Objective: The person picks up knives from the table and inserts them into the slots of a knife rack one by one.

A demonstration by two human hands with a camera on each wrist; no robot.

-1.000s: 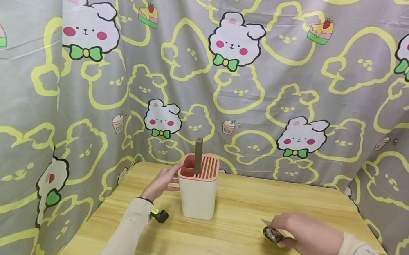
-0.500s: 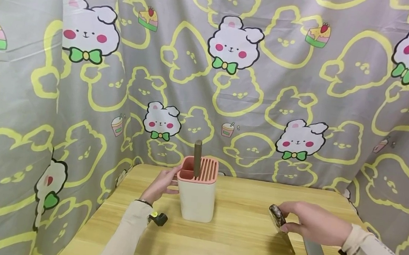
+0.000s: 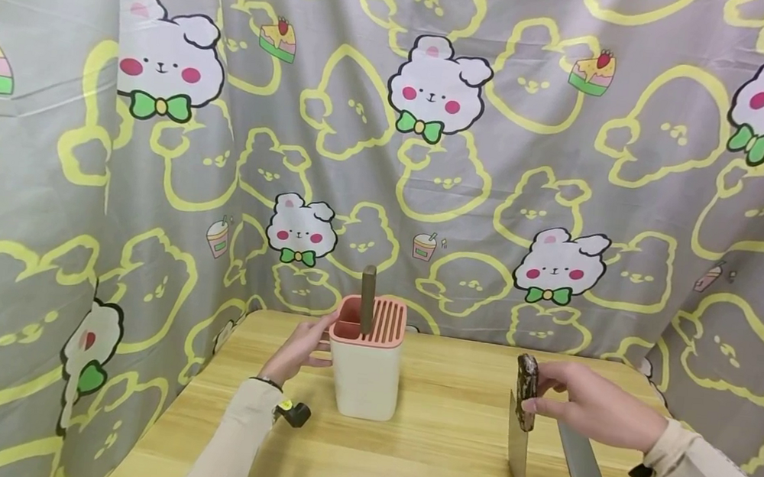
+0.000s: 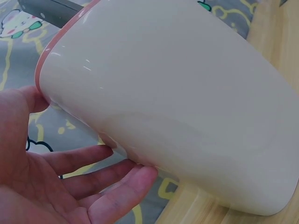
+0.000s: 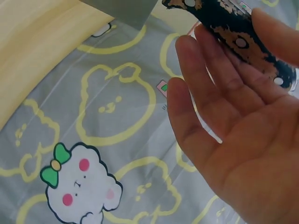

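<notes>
My left hand (image 3: 298, 349) touches the left side of a cream knife block (image 3: 368, 383) with a pink slotted top. Its fingers lie fairly straight along the wall, as the left wrist view shows. A knife with a brown-grey handle (image 3: 367, 298) stands upright in the block. Over the table's right side, my right hand (image 3: 601, 405) pinches a cleaver by its worn, dark riveted handle (image 5: 238, 39) between thumb and fingers. The broad blade (image 3: 517, 455) points down, with the handle on top. Below that hand lies a second knife (image 3: 581, 465) with a pale handle.
The wooden table (image 3: 445, 444) has its far edge close to a grey patterned curtain (image 3: 427, 197), which also closes off both sides. A small black device (image 3: 296, 413) is attached at my left wrist, beside the block.
My right hand has lifted the cleaver and turned it from lying sideways to blade down, uncovering the pale-handled knife. My left hand stays on the block.
</notes>
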